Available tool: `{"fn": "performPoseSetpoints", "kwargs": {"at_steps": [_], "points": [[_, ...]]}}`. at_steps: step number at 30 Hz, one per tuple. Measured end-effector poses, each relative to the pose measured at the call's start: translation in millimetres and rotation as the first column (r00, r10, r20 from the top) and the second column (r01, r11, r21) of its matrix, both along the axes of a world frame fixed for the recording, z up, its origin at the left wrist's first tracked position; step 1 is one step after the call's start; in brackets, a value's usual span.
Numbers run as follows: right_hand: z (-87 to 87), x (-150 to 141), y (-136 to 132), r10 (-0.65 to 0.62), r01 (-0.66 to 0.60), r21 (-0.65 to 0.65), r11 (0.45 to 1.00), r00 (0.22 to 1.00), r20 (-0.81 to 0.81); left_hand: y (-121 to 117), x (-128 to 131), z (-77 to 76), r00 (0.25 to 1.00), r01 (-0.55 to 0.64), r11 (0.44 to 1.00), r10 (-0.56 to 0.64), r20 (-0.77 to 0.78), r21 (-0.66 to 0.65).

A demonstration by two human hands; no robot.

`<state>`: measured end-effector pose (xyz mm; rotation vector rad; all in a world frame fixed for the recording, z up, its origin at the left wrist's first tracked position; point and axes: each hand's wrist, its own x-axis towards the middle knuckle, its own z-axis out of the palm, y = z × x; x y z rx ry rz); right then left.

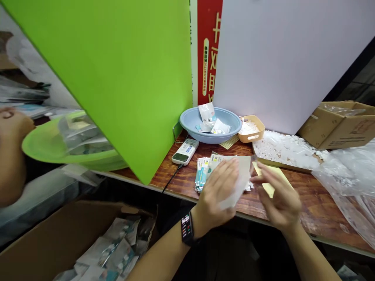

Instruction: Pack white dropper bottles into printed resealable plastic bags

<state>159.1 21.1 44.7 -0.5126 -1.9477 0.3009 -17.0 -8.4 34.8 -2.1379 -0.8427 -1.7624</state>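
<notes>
My left hand (220,186), with a black smart band (186,228) on its wrist, grips a whitish flat packet (242,175) above the table's front edge. Its fingers lie across the packet and the thumb is below. Close by on the right, my right hand (279,197) has its fingers apart and a little blurred, near the packet's right edge; nothing shows clearly in them. Beneath and left of the packet lies a pile of teal-and-white printed sachets (201,173). Partly behind my right hand is a pale yellow sheet (274,177).
A blue basin (191,130) holds several packets. Beside it stand an orange basket (259,134) and a tray of small white pieces (285,150). A white handheld device (187,150) has a cable. A green panel (131,78) rises left; a cardboard box (64,222) of packets sits below. Another person's arm (11,156) appears left.
</notes>
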Motion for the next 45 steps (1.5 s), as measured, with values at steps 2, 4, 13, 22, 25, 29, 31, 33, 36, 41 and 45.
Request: {"fn": "performPoseSetpoints", "kwargs": {"at_steps": [2, 4, 13, 22, 25, 29, 31, 33, 36, 41, 45], "points": [[6.2, 3.2, -4.5, -0.002, -0.018, -0.094, 0.995, 0.976, -0.216, -10.8, -1.7, 6.3, 0.959, 0.205, 0.942, -0.139, 0.246, -0.266], [10.0, 4.0, -7.6, 0.094, -0.154, -0.199, 0.968, 0.955, -0.282, -16.1, -1.1, 8.7, 0.818, 0.529, 0.736, -0.310, 0.485, -0.422], [-0.8, 2.2, 2.1, 0.158, -0.233, -0.544, 0.806, 0.971, -0.181, 5.5, 0.5, 3.9, 0.337, 0.928, 0.184, -0.042, 0.941, -0.324], [-7.5, -3.6, 8.4, 0.055, -0.194, -0.658, 0.727, 0.973, -0.225, 11.6, 11.1, 1.3, 0.237, 0.915, 0.266, 0.257, 0.937, -0.304], [-7.2, -0.7, 6.8, 0.050, -0.159, -0.667, 0.728, 0.982, -0.180, 9.2, 10.3, -0.8, 0.254, 0.918, 0.251, 0.222, 0.941, -0.307], [-4.1, 4.7, 4.8, 0.085, -0.148, -0.693, 0.706, 0.988, -0.125, 7.4, 10.1, -3.9, 0.328, 0.894, 0.254, 0.190, 0.925, -0.369], [-2.3, 7.4, 4.9, 0.085, -0.126, -0.682, 0.721, 0.992, -0.093, 8.2, 9.2, -5.4, 0.368, 0.881, 0.252, 0.164, 0.915, -0.400], [-1.4, 10.0, 6.4, 0.040, -0.087, -0.646, 0.759, 0.995, -0.088, 9.8, 7.0, -6.5, 0.399, 0.878, 0.232, 0.124, 0.908, -0.418], [-2.6, 13.1, 10.8, -0.063, -0.103, -0.654, 0.749, 0.972, -0.226, 12.2, 2.7, -7.1, 0.431, 0.878, 0.199, 0.067, 0.900, -0.436], [-5.5, 16.3, 17.4, -0.067, -0.167, -0.794, 0.585, 0.965, -0.253, 14.3, -0.2, -5.8, 0.551, 0.828, 0.121, 0.011, 0.834, -0.548], [-2.8, 19.5, 19.5, -0.206, -0.158, -0.827, 0.540, 0.928, -0.312, 14.6, -0.6, -4.8, 0.517, 0.853, 0.083, 0.000, 0.856, -0.516]]}}
